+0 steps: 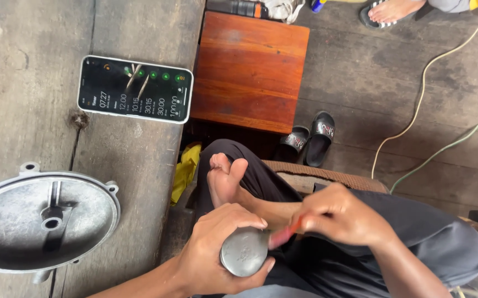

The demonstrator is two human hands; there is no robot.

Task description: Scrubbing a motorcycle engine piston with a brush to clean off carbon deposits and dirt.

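Down in your lap, your left hand [217, 251] wraps around a small round metal part [244, 252], dull grey and finely pitted, its flat face turned up toward you. Your fingers curl over its top edge and your thumb presses under the lower rim, so the hand is closed firmly on it. Your right hand [341, 215] sits just to the right, closed around a thin red tool [285, 234] whose blurred tip meets the right edge of the part. You cannot tell what kind of tool it is through the blur.

Just beyond the hands, your bare foot [225, 179] rests across your dark trouser leg, and a yellow cloth [185, 171] hangs beside it at the edge of the bench [29, 83].

To the left, on that rough, cracked grey wood, lies a cast metal cover [40, 221], round and shallow like a dish, with small lugs on its rim and a boss with a hole at its centre. It lies well apart from your hands. Farther up the bench, a phone [135, 89] lies flat with its screen lit.

Past your knees stands a polished reddish wooden stool [250, 69]. A pair of black sandals [308, 138] sits on the worn plank floor, pale cables [415, 110] trail across it, and another person's foot [391, 11] shows at the top edge.
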